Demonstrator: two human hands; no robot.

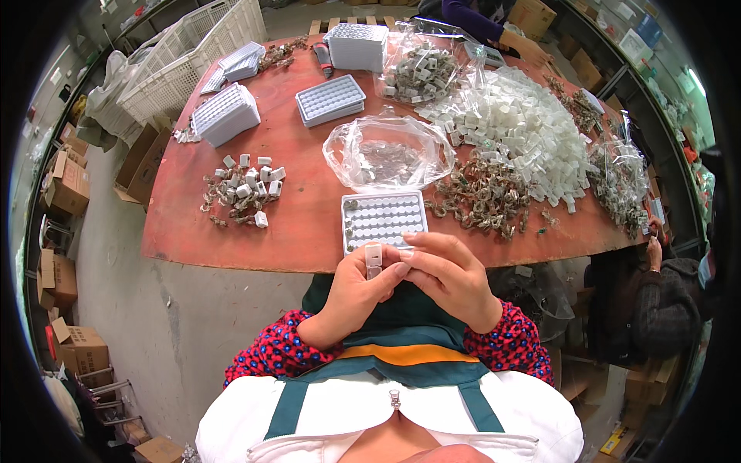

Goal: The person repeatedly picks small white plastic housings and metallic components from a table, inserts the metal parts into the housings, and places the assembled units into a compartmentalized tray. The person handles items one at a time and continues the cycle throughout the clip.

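My left hand [347, 292] is closed around a small white plastic housing [373, 255], which stands upright between thumb and fingers. Close against it, my right hand [455, 279] has its thumb and index finger pinched near the left thumb tip; whatever they hold is hidden or too small to name. Just beyond both hands lies a white tray [424, 210] with rows of round white spots, and a few small dark pieces sit along its left side. Behind the tray, an open clear plastic bag [386, 160] contains small, shiny parts.
Right of the tray lie brownish metal parts [490, 197] and a big heap of white housings [532, 131]. A smaller mixed pile [243, 189] sits left. Stacked trays [330, 100] and a red-and-black tool [323, 59] lie farther back. Other people work at the far and right edges.
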